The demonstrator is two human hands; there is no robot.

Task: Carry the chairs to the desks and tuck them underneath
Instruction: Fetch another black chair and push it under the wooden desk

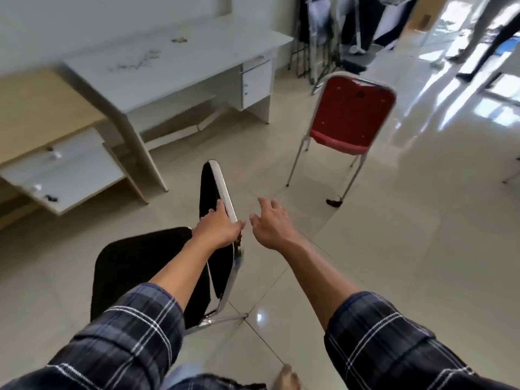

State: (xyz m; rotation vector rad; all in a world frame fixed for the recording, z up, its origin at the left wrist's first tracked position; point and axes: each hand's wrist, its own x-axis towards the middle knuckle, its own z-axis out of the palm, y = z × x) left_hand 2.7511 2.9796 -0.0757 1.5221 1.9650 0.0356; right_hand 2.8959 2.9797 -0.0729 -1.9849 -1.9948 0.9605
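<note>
A: What is the left hand (218, 228) doing?

B: It is gripping the backrest of the black chair (140, 266), fingers curled over the chrome top edge and clamping it. That chair is sitting low in the view, around six o'clock from the centre, its seat spreading out toward seven o'clock.

A: And the right hand (271, 223)?

B: It is hanging just beside the backrest at about three o'clock of the left hand, touching nothing. Its fingers are spreading apart, slightly bent, pointing toward twelve o'clock.

A: Where is the other chair standing?

B: The red chair (349, 122) is standing at about one o'clock, well apart from both hands, its back facing the camera and its metal legs resting on the tiled floor (422, 220). A small dark scrap is lying near one rear leg.

A: And the desks?

B: The white desk (168, 66) is sitting at eleven o'clock against the wall, drawers at its right end. The wooden desk (33, 108) is sitting at nine o'clock, touching the white one, with a pale pull-out tray sticking out beneath its top. Neither chair is sitting under a desk.

A: Anything else showing?

B: Plaid sleeves (394, 347) are covering both forearms up to mid-arm, and someone's legs are blurring at one o'clock, far off.
</note>
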